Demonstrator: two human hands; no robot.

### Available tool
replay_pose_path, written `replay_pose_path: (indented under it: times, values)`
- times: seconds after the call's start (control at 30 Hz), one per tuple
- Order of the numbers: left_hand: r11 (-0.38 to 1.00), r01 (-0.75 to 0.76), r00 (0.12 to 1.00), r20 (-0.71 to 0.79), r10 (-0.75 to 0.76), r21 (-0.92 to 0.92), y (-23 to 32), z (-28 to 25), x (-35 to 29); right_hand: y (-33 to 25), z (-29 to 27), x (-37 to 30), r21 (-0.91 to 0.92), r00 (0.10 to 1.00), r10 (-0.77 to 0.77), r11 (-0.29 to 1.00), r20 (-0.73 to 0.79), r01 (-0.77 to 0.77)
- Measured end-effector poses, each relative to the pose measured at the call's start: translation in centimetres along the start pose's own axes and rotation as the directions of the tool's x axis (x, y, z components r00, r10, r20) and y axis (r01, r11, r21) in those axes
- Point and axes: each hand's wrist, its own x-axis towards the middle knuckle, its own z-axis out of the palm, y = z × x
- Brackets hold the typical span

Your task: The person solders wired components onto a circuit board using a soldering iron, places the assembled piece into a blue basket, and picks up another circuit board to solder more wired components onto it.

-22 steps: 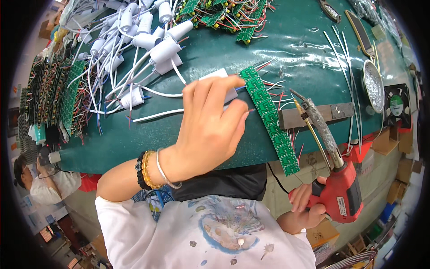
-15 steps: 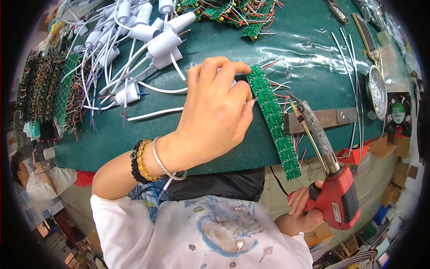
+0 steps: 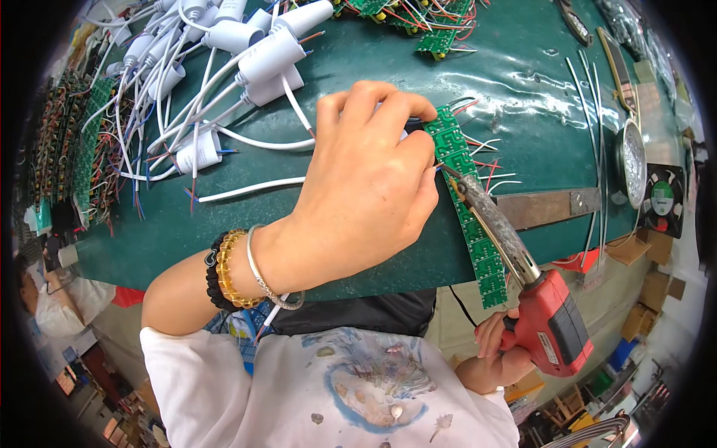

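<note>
My left hand is closed over a white cable that runs in from the left. Its fingertips reach the left edge of a strip of green circuit boards, and a thin blue wire end shows beside them. What else lies under the palm is hidden. In my right hand is a red soldering gun, gripped by its handle. Its long, crusted tip slants up across the strip, close to the blue wire end. I cannot tell whether the tip touches it.
White cylindrical housings with cables lie piled at the upper left. Wired green boards are heaped at the far edge. A flat metal bar lies right of the strip, with long white wires and a round metal dish beyond.
The soldering gun's tip has swung left, from beside the strip to over it near my left fingertips. My left hand and the strip's far end sit slightly farther right in the view.
</note>
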Motion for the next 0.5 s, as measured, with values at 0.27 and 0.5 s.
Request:
replay_pose_path:
  times: [0.27,0.5]
  values:
    - [1.0,0.007,1.0,-0.017,-0.007,0.013,0.0,0.3,-0.1,1.1,-2.2,-0.2,-0.157,0.985,-0.157,0.973,0.072,0.167]
    - [1.0,0.0,1.0,-0.008,0.0,0.017,0.1,0.3,-0.1,0.1,0.5,0.5,0.084,0.997,-0.03,0.996,-0.076,0.036]
